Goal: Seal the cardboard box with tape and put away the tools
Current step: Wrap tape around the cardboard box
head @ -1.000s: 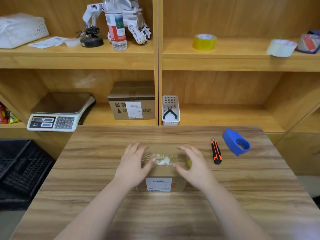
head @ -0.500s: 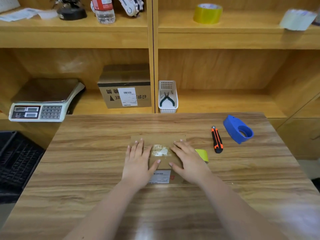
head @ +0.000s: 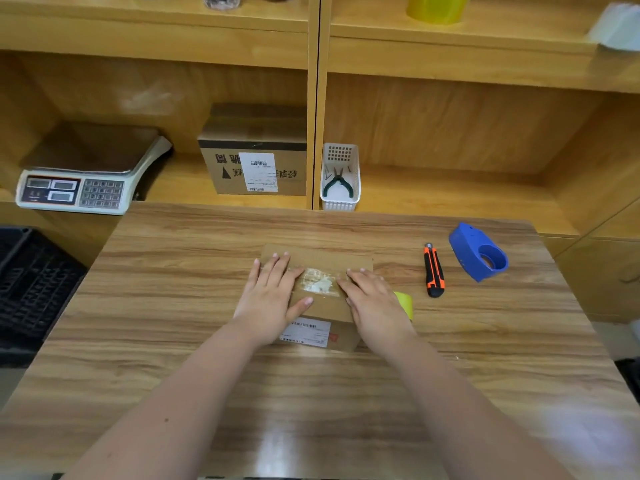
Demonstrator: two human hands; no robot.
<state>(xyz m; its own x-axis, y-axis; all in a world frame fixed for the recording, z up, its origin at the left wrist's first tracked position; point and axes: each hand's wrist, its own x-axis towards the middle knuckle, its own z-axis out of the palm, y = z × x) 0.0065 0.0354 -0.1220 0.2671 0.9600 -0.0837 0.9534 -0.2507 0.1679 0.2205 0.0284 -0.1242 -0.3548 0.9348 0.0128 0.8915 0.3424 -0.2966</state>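
The wooden table (head: 173, 323) carries the cardboard box (head: 320, 261) at its middle. The box top is pressed flat by the left hand (head: 268, 299) and right hand (head: 375, 304), both spread, nothing gripped.

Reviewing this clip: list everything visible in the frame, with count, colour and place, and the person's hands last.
cardboard box: 1, brown, table centre, under both hands
yellow tape roll: 1, on table, right of box, mostly hidden
utility knife: 1, orange-black, table right
tape dispenser: 1, blue, table far right
table: 1, wood grain
scale: 1, white-grey, lower shelf left
shelf box: 1, brown, lower shelf
basket: 1, white, lower shelf
pliers: 1, green-handled, in basket
shelf tape roll: 1, yellow, upper shelf
crate: 1, black, floor left
left hand: flat on box
right hand: flat on box
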